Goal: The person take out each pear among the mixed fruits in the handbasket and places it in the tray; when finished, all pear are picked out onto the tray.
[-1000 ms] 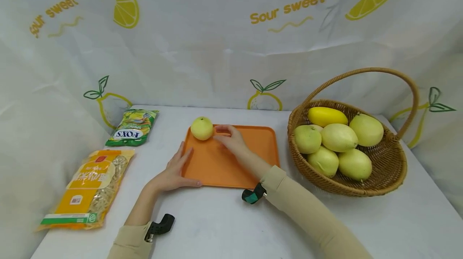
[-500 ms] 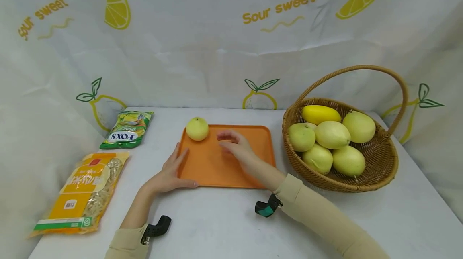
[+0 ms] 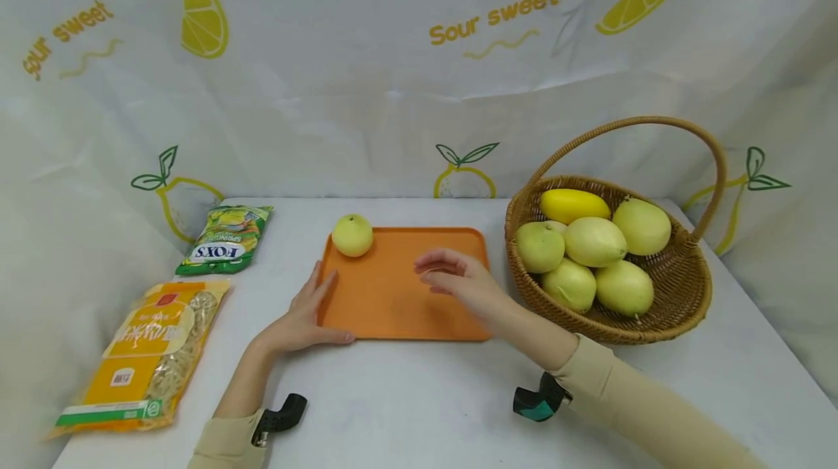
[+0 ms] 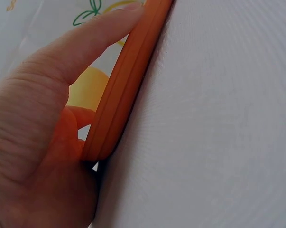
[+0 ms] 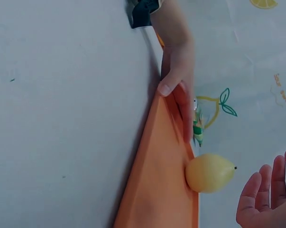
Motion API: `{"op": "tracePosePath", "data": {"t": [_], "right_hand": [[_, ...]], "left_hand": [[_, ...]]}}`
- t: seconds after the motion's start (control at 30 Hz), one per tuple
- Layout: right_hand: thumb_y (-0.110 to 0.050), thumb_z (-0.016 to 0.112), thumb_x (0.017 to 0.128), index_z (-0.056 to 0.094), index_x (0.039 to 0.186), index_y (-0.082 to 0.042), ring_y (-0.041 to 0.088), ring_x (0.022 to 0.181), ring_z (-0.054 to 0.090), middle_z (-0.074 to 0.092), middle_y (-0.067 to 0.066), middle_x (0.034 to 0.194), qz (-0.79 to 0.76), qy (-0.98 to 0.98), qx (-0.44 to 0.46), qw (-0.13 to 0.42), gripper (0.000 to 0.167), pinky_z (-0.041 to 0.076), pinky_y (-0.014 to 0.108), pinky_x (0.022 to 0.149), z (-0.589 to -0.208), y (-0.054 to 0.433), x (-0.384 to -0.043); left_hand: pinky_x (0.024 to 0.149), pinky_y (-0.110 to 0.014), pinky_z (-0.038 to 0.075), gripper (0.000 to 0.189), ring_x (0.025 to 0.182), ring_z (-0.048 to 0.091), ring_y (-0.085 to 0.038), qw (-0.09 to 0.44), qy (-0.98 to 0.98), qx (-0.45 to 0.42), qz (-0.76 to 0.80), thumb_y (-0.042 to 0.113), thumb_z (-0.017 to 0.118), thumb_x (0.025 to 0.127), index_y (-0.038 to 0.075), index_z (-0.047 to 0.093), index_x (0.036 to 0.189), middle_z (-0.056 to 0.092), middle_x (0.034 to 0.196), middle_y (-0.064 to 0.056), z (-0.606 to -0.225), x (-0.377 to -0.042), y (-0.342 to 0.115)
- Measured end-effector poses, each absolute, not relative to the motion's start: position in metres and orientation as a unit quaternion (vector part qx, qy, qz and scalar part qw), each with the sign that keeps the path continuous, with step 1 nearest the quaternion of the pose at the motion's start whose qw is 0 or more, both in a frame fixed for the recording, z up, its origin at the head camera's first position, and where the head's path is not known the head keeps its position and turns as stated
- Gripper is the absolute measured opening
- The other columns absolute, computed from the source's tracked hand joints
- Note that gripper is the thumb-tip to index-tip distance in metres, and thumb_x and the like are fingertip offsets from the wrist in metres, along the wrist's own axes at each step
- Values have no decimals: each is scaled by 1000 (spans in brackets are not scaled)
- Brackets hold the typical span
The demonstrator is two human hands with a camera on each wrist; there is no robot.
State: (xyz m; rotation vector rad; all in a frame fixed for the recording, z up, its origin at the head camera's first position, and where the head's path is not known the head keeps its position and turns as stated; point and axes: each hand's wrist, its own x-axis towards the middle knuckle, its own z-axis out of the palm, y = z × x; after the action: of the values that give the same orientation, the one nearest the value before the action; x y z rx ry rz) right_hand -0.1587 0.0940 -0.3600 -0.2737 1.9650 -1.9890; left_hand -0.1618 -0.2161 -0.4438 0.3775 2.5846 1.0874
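Observation:
A pale yellow pear (image 3: 352, 235) sits at the back left corner of a shallow orange tray (image 3: 386, 309). At the tray's front left corner my left hand (image 3: 304, 320) rests, fingers spread along the left edge and thumb along the front edge. The left wrist view shows that thumb (image 4: 93, 40) stretched out against the orange rim. Over the right part of the tray hovers my right hand (image 3: 461, 280), its fingers loosely bent and holding nothing. The right wrist view has the pear (image 5: 209, 173) apart from my right fingers (image 5: 263, 194), with its stem pointing towards them.
On the right stands a wicker basket (image 3: 687, 294) with a tall handle, holding several pale pears and one bright yellow oblong fruit (image 3: 573, 206). A green candy bag (image 3: 225, 240) and a yellow noodle package (image 3: 144, 356) lie at the left. A printed white cloth (image 3: 366, 91) hangs behind.
My right hand has drawn away from the pear, to the right and towards me. The pear stays on the tray's corner, and my left hand keeps its place. The head view has shifted slightly.

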Motion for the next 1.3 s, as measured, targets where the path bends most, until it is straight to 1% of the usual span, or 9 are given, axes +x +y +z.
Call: {"op": "tracePosePath", "data": {"t": [0.1, 0.23, 0.4, 0.67, 0.9, 1.03, 1.1, 1.2, 1.3], "right_hand": [[-4, 60, 95, 60, 120, 3, 21, 108, 61, 63, 10, 116, -676, 707, -120, 170, 26, 47, 42, 97, -352, 108, -152], [-9, 61, 96, 59, 122, 1, 23, 110, 59, 62, 10, 119, -640, 727, -161, 187, 29, 48, 33, 95, -343, 130, -146], [-17, 63, 96, 58, 127, -5, 27, 115, 55, 59, 9, 125, -604, 752, -179, 193, 33, 48, 30, 94, -330, 157, -139], [-18, 65, 95, 58, 126, -10, 26, 113, 56, 59, 7, 124, -540, 802, -204, 156, 32, 51, 29, 89, -308, 192, -138], [-11, 67, 93, 62, 118, -7, 19, 103, 61, 63, 7, 116, -429, 862, -258, 83, 25, 54, 27, 82, -291, 223, -144], [-9, 71, 90, 64, 114, -6, 16, 96, 63, 65, 4, 112, -343, 892, -293, 19, 26, 55, 32, 80, -285, 239, -154], [-7, 74, 86, 64, 113, -5, 19, 95, 63, 65, 5, 112, -300, 904, -305, -10, 28, 55, 36, 78, -282, 244, -161], [-6, 76, 84, 63, 114, -2, 25, 97, 63, 65, 9, 114, -248, 917, -311, -22, 34, 54, 42, 79, -279, 247, -173], [-8, 76, 83, 61, 119, 0, 30, 102, 61, 64, 13, 117, -201, 930, -309, -7, 40, 51, 46, 83, -277, 248, -183]], "left_hand": [[108, -70, 7, 121, 144, -8, -46, 155, 901, 133, 383, 49, 83, 72, 12, 7, 158, -19, 161, -10, -444, -162, -215], [108, -70, 7, 124, 144, -8, -45, 153, 900, 132, 386, 48, 84, 71, 11, 3, 158, -19, 161, -10, -445, -162, -215], [109, -69, 6, 126, 145, -7, -45, 152, 900, 129, 387, 47, 84, 71, 12, 0, 158, -19, 161, -11, -444, -162, -216], [109, -69, 6, 127, 145, -8, -44, 156, 900, 127, 387, 46, 84, 72, 12, -3, 157, -19, 161, -11, -444, -162, -215], [108, -70, 5, 126, 144, -8, -45, 157, 901, 124, 385, 46, 84, 72, 12, -3, 157, -19, 161, -12, -445, -162, -213], [108, -70, 4, 126, 144, -9, -45, 156, 902, 124, 384, 47, 83, 73, 12, -3, 157, -19, 161, -12, -445, -161, -212], [108, -70, 4, 126, 144, -9, -45, 155, 902, 124, 383, 47, 83, 73, 11, -3, 157, -19, 161, -12, -445, -160, -212], [108, -70, 4, 126, 144, -9, -45, 154, 902, 125, 382, 47, 83, 73, 12, -3, 157, -19, 161, -12, -445, -160, -213], [108, -70, 4, 126, 144, -9, -45, 152, 903, 127, 381, 48, 83, 73, 12, -3, 157, -19, 161, -12, -446, -161, -213]]}}
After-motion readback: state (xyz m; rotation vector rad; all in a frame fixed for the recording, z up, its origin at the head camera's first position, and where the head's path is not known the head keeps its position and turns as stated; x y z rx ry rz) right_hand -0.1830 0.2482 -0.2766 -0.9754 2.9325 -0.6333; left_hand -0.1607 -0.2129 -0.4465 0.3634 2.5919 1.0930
